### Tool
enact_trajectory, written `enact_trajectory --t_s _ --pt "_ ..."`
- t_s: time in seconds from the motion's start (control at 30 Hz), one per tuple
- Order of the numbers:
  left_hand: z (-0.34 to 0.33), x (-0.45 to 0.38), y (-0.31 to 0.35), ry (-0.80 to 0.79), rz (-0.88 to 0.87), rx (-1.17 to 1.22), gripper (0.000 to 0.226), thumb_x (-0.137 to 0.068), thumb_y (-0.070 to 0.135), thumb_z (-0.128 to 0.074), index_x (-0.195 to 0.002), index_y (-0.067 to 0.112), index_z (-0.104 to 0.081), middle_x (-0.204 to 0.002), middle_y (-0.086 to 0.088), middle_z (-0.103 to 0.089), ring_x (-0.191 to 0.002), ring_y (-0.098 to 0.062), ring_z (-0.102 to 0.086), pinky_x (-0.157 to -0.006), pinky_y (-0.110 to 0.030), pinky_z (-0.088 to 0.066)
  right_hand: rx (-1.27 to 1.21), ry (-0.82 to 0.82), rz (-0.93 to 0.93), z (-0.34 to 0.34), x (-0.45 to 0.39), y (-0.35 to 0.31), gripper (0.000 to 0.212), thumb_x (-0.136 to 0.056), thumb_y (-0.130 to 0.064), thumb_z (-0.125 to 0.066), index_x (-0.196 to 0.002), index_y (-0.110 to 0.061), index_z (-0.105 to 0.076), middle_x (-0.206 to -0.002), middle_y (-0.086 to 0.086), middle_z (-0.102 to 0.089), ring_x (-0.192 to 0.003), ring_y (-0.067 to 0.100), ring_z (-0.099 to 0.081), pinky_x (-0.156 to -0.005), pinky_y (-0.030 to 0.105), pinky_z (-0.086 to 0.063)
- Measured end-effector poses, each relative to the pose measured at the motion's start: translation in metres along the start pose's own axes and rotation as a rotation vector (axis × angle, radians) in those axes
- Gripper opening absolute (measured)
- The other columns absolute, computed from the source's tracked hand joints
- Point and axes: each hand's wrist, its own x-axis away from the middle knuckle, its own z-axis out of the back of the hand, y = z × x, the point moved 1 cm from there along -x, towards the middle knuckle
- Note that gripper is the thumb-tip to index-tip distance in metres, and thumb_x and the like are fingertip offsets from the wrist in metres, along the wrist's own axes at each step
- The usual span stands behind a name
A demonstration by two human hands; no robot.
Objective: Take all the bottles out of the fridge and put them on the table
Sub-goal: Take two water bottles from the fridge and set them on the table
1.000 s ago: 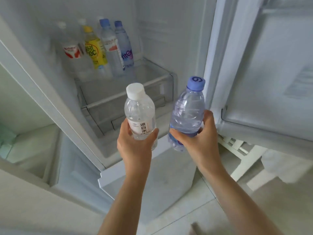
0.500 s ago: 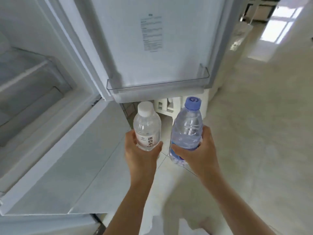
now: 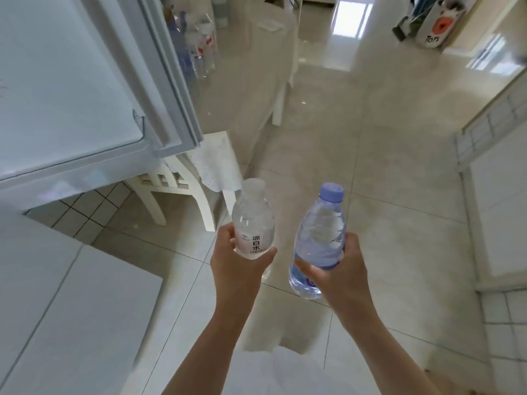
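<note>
The view has swung away from the fridge shelves since a second ago — the open fridge door (image 3: 85, 81) now sits up and left of the grips, the tabletop (image 3: 251, 67) ahead of them. The left hand (image 3: 239, 269) grips a white-capped bottle (image 3: 253, 223); the right hand (image 3: 339, 269) grips a taller blue-capped bottle (image 3: 319, 238), both upright over the floor. Several bottles (image 3: 196, 44) already stand on the tabletop; judging by this, these two are mid-carry. Both look clear, full, lightly labelled.

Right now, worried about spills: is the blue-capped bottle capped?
Capped: the blue cap sits on the blue-capped bottle gripped in the right hand.
</note>
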Motion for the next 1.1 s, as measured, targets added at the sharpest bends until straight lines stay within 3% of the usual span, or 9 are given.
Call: enact_trajectory --t_s 0.27,0.43,0.6,0.67,0.83,0.97,1.1 --pt "-0.076 -0.047 0.016 -0.121 -0.003 -0.05 0.057 -0.057 0.017 -0.09 -0.102 0.022 -0.054 -0.09 0.013 -0.063 -0.081 0.003 -0.06 -0.06 -0.007 -0.045 -0.004 0.104 -0.057 0.032 -0.078 0.024 0.071 -0.055 -0.021 -0.092 -0.109 -0.024 -0.046 -0.096 -0.015 -0.06 -0.088 0.008 -0.063 -0.078 0.031 -0.055" --pt "-0.118 -0.106 0.027 -0.159 -0.02 -0.108 0.058 -0.056 0.022 -0.091 -0.101 0.021 -0.055 -0.086 0.014 -0.065 -0.075 0.008 -0.061 -0.059 -0.01 -0.047 -0.048 0.102 -0.076 0.025 -0.146 0.017 0.069 -0.055 -0.021 -0.091 -0.108 -0.024 -0.047 -0.096 -0.013 -0.061 -0.089 0.007 -0.063 -0.078 0.028 -0.055" --pt "-0.152 -0.188 0.043 -0.162 -0.044 -0.184 0.061 -0.054 0.024 -0.091 -0.102 0.02 -0.054 -0.087 0.008 -0.067 -0.079 -0.004 -0.063 -0.066 -0.022 -0.048 -0.03 0.091 -0.074 0.011 -0.225 0.001 0.07 -0.056 -0.022 -0.092 -0.109 -0.022 -0.046 -0.098 -0.005 -0.061 -0.092 0.016 -0.063 -0.078 0.03 -0.055" --pt "-0.161 -0.217 0.054 -0.162 -0.045 -0.185 0.06 -0.054 0.024 -0.091 -0.101 0.022 -0.054 -0.087 0.01 -0.067 -0.079 -0.003 -0.063 -0.065 -0.02 -0.047 -0.028 0.096 -0.092 0.01 -0.25 -0.002 0.07 -0.055 -0.019 -0.092 -0.108 -0.021 -0.047 -0.099 -0.003 -0.061 -0.092 0.017 -0.063 -0.079 0.035 -0.055" --pt "-0.194 -0.284 0.08 -0.147 -0.056 -0.175 0.058 -0.055 0.022 -0.091 -0.097 0.019 -0.052 -0.085 0.008 -0.067 -0.078 -0.008 -0.065 -0.063 -0.025 -0.047 -0.03 0.116 -0.115 0.011 -0.32 -0.012 0.068 -0.055 -0.016 -0.091 -0.106 -0.022 -0.047 -0.095 -0.008 -0.061 -0.087 0.011 -0.064 -0.074 0.029 -0.053" --pt "-0.224 -0.32 0.093 -0.139 -0.041 -0.169 0.059 -0.054 0.021 -0.092 -0.099 0.017 -0.054 -0.087 0.004 -0.068 -0.078 -0.01 -0.066 -0.064 -0.026 -0.051 -0.058 0.103 -0.117 0.017 -0.373 -0.019 0.056 -0.061 -0.002 -0.085 -0.09 -0.027 -0.044 -0.074 -0.007 -0.06 -0.064 0.004 -0.062 -0.056 0.012 -0.047" --pt "-0.261 -0.354 0.105 -0.096 -0.023 -0.161 0.058 -0.053 0.022 -0.092 -0.097 0.02 -0.054 -0.085 0.005 -0.068 -0.077 -0.013 -0.066 -0.066 -0.032 -0.053 -0.023 0.092 -0.102 0.026 -0.436 -0.023 0.06 -0.058 -0.007 -0.089 -0.091 -0.03 -0.044 -0.086 -0.011 -0.06 -0.075 0.001 -0.062 -0.065 0.018 -0.051"
